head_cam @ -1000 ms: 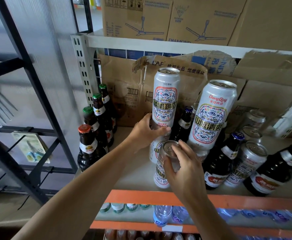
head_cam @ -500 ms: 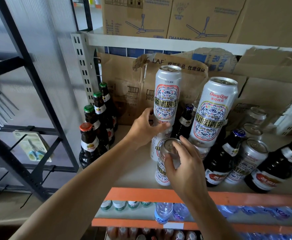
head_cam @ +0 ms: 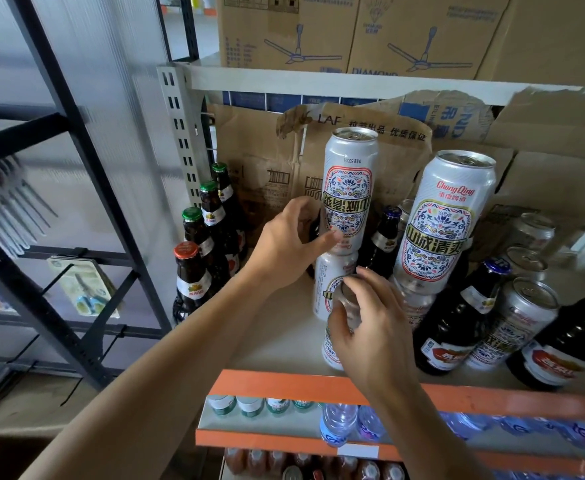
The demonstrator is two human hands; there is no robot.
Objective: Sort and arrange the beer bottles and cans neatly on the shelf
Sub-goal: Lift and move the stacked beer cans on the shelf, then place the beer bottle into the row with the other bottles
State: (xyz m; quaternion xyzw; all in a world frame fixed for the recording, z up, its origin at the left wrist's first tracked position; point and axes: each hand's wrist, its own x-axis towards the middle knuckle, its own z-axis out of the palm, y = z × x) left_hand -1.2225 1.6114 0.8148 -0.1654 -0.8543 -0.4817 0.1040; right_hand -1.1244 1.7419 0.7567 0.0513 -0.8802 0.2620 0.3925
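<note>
Steadying matters above the orange shelf lip (head_cam: 284, 384): the left hand (head_cam: 287, 247) curls round the inverted upper can (head_cam: 350, 188), probably slick and tippy on its stack, best held mid-body. Just right, the right hand (head_cam: 374, 327) clamps the front can (head_cam: 331, 351) by its top, likely thin-walled and dentable.

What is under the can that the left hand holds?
A second can stands under the top can, bearing it. The right hand and the front can it grips cover its lower part and base.
</note>
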